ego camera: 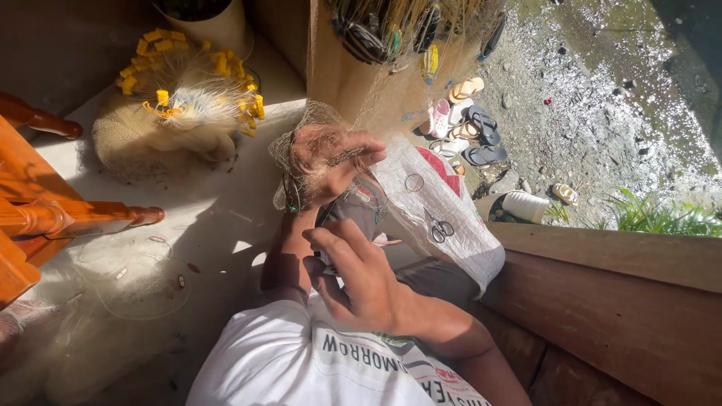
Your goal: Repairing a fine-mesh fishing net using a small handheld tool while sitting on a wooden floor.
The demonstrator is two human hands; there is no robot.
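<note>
My left hand (329, 160) is raised in the middle of the view and closed on a bunched strand of fine, pale fishing net (391, 113), which stretches up and away from it. My right hand (359, 280) is lower, close to my chest, with its fingers curled and the thumb stretched toward a dark piece of cloth (353, 214) on my lap. Whether it pinches a thread is too fine to see. A white woven sack (459, 240) lies over my lap. Small scissors (440, 228) and a thin ring (414, 182) rest on it.
A heap of net with yellow floats (188, 94) sits on the pale floor at the upper left. Orange wooden chair legs (68, 218) reach in from the left. A wooden ledge (617, 301) runs along the right, and several sandals (470, 124) lie on the wet ground beyond it.
</note>
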